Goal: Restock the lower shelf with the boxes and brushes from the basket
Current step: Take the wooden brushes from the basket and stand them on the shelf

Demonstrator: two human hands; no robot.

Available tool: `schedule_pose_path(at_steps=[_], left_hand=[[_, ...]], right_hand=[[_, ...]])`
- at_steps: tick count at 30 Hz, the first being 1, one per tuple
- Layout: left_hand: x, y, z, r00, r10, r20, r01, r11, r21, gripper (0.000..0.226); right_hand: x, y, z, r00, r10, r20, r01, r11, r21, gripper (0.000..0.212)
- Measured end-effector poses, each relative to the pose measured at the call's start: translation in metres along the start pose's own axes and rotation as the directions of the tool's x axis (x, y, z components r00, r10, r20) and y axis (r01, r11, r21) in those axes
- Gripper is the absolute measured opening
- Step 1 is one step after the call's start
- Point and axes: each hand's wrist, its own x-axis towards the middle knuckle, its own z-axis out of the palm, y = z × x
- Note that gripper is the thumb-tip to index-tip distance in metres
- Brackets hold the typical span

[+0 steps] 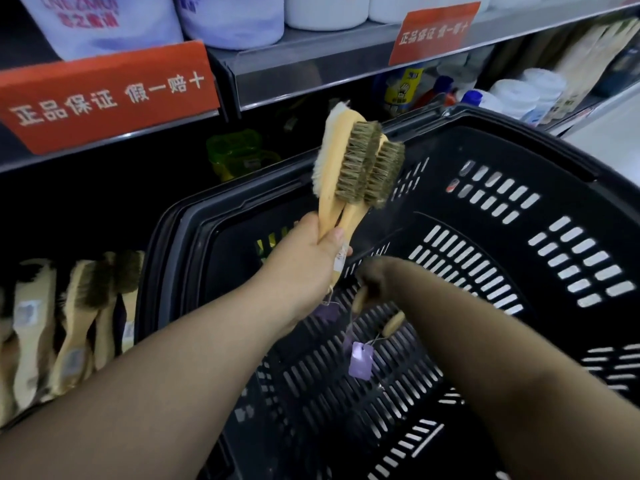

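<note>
My left hand (308, 265) grips a bunch of three wooden brushes (356, 164) by their handles, bristles upward, above the near-left rim of the black basket (519, 258). My right hand (375, 275) is down inside the basket, blurred, its fingers curled round the handle of another wooden brush (360, 299). One more brush handle (394, 323) with a purple price tag (361, 361) on a string lies on the basket floor just below that hand. On the lower shelf at the left stands a row of wooden brushes (69, 320).
Orange price-rail signs (104, 95) hang on the upper shelf edges, with white tubs above. A green plastic item (235, 154) sits in the dark shelf behind the basket. Bottles and white rolls (519, 95) stand on the shelf at the right.
</note>
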Motion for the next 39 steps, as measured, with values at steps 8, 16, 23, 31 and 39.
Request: schedule_pose_path(at_steps=[8,16,23,31,39], left_hand=[[-0.003,0.007,0.005,0.994,0.089,0.061,-0.098,0.984,0.148,0.028],[0.0,0.003,0.001,0.993,0.114,0.035,-0.111,0.99,-0.09,0.021],[0.005,-0.001,-0.002,0.986,0.11,0.127,-0.076,0.965,-0.251,0.019],[0.003,-0.003,-0.004,0.984,0.078,0.163,-0.055,0.988,-0.141,0.063],[0.006,-0.006,-0.004,0.994,0.033,0.103,-0.029,0.999,-0.043,0.044]], right_hand=[[-0.121,0.009,-0.037,0.951,-0.293,0.098,0.19,0.804,0.564,0.019],[-0.164,0.012,-0.015,0.729,-0.655,0.196,0.409,0.648,0.643,0.023],[-0.159,0.008,-0.01,0.666,-0.736,0.119,0.498,0.558,0.664,0.019],[-0.142,0.012,-0.017,0.644,-0.76,0.089,0.613,0.582,0.535,0.023],[-0.073,0.016,-0.063,0.942,-0.283,0.182,0.334,0.713,-0.616,0.025]])
